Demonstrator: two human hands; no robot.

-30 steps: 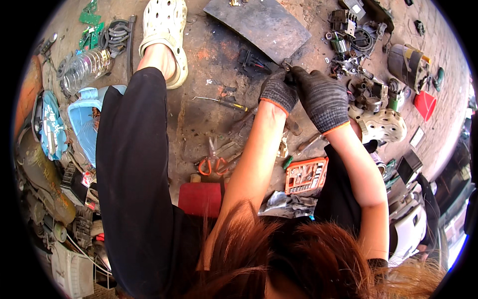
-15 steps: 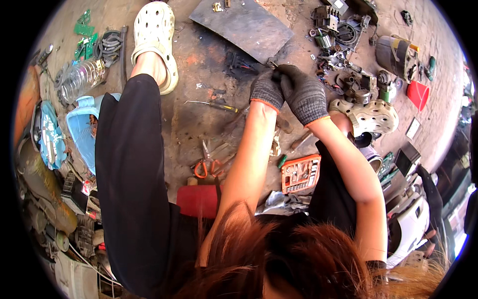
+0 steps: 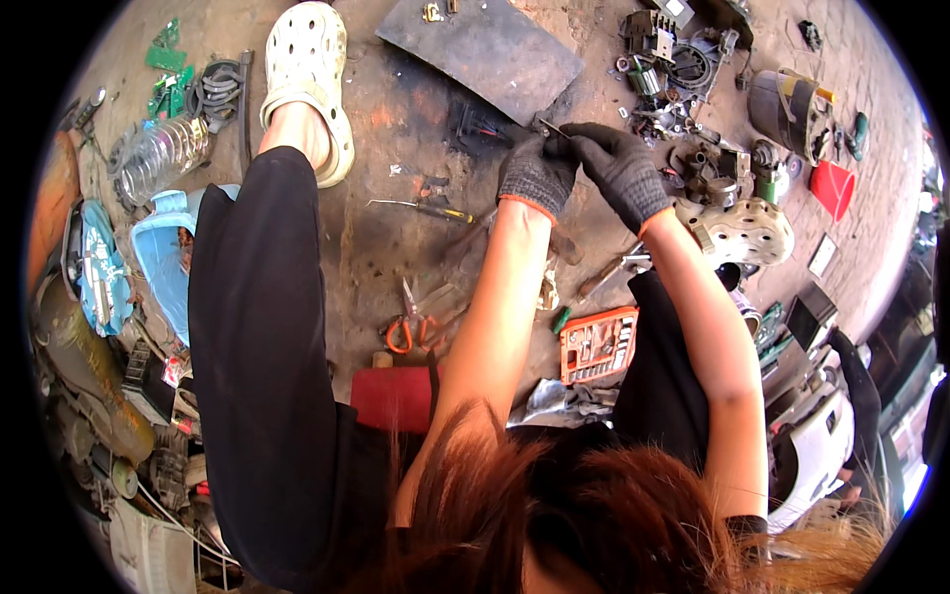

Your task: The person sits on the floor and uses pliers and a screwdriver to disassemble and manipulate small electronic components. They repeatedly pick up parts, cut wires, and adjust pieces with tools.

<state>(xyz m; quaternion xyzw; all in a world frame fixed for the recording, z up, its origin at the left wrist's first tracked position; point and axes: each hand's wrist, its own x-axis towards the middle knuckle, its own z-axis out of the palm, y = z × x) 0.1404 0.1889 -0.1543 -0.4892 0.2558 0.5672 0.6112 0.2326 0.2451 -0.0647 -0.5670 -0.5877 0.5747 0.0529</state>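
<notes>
My left hand (image 3: 537, 176) and my right hand (image 3: 625, 170), both in dark grey knit work gloves with orange cuffs, meet over the floor beside the near corner of a dark flat plate (image 3: 485, 54). Between their fingertips shows a small thin metal piece (image 3: 547, 127), too small to name. The left fingers are closed around its lower end, partly hidden by the glove. My right thumb and fingers pinch close to it; what they grip is hidden. Left of my hands lies a thin hooked pick (image 3: 435, 210) with a yellow-and-black handle.
Orange-handled scissors (image 3: 404, 322), an orange bit set (image 3: 597, 345) and a red box-like object (image 3: 394, 398) lie nearer me. Several dismantled metal parts (image 3: 693, 69) are heaped at the right, by a cut-down bucket (image 3: 787, 111). A blue basin (image 3: 163, 252) and plastic bottle (image 3: 163, 158) stand left.
My right hand has shifted slightly right and its fingers have opened out from their tighter curl against the left. My left hand has turned a little, and the metal piece shows more.
</notes>
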